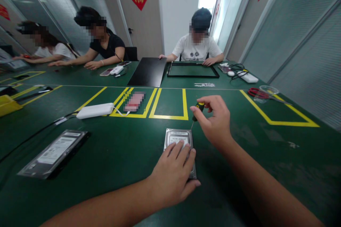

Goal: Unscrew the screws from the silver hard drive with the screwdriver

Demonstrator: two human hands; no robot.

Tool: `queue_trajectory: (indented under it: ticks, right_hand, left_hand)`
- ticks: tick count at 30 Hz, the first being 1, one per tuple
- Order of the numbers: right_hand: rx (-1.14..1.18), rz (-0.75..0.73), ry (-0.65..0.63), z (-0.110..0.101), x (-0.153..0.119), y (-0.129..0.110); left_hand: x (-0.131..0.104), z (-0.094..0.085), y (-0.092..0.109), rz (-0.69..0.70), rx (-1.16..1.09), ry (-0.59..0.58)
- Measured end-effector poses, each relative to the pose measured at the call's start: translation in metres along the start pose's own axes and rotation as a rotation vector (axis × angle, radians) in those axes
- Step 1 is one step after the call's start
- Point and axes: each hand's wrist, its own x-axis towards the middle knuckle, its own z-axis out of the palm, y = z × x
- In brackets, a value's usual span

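Note:
A silver hard drive (pixel 179 135) lies on the green table in front of me, its label partly covered. Across its lower part rests my left hand (pixel 174 173), palm down, with fingers stretched out flat and the thumb by the near right corner. My right hand (pixel 217 120) is closed around a black and yellow screwdriver (pixel 198 111). The screwdriver's thin shaft slants down, its tip at the drive's far right corner. Whether the tip sits in a screw is too small to tell.
A second hard drive (pixel 57 152) lies at left. Beyond it are a white power bank (pixel 95 110) with cables and a blurred phone (pixel 134 101). Yellow tape (pixel 170 117) marks the table. Opposite, a person (pixel 198 44) handles a black panel (pixel 149 72) and a frame (pixel 193 76).

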Motion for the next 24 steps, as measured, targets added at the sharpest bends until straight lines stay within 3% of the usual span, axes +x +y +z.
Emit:
queue_trajectory:
  ticks: [24]
  right_hand:
    - [0.015,0.009,0.001,-0.0025,0.0001,0.0011]
  left_hand:
    - [-0.0007,-0.0021,-0.0010,-0.004,-0.010,-0.008]
